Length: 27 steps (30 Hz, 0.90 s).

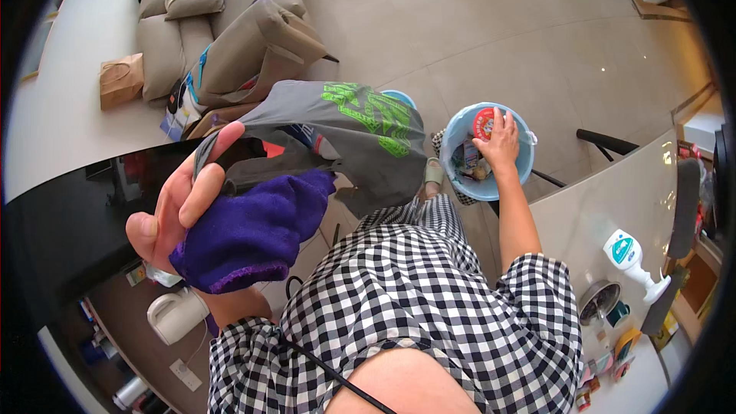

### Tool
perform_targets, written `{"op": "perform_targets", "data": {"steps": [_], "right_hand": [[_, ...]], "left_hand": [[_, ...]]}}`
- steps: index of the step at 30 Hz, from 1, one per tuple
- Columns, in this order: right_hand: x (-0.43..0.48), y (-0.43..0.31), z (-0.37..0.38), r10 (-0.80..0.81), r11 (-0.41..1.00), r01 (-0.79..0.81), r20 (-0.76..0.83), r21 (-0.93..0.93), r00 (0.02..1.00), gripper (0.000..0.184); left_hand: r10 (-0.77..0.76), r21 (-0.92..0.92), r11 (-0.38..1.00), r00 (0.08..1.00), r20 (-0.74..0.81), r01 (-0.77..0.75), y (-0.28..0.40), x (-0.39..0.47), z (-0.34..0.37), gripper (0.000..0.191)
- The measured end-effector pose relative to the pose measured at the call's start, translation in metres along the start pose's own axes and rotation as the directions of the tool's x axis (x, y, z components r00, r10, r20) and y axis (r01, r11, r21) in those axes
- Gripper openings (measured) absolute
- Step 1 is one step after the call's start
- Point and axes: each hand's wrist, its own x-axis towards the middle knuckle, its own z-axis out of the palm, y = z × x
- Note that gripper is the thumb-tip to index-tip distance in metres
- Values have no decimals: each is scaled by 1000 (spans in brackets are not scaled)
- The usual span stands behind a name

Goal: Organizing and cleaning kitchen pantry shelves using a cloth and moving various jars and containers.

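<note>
My left hand is raised at the left, its fingers hooked through the handle of a grey plastic bag with green printing. The bag hangs partly open, and packaged items show inside. A purple fleece cloth lies against the same hand and covers the palm; how it is held there is hidden. At the right, my right hand reaches into a light blue bucket with a clear liner at its rim. Thumb and fingers are around a red round container. Below it, several wrappers and scraps lie in the bucket.
A marble-look table at the right bears a white spray bottle and a metal bowl. Left are a black glossy surface and a cream kettle. Beyond stand a grey sofa and a paper bag.
</note>
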Motion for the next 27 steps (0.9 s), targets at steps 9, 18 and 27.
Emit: {"op": "perform_targets", "data": {"steps": [9, 18, 27], "right_hand": [[-6, 12, -7, 43, 997, -43, 3, 68, 999, 87], [-40, 28, -31, 126, 763, -34, -97, 646, 987, 70], [-66, 56, -20, 304, 15, -472, 445, 882, 842, 54]], "left_hand": [[-7, -28, 1000, 998, -61, 5, -2, -10, -9, 93], [43, -4, 999, 987, -155, -45, -2, -28, -34, 92], [79, 54, 996, 970, -228, -69, -8, -35, -44, 85]]}}
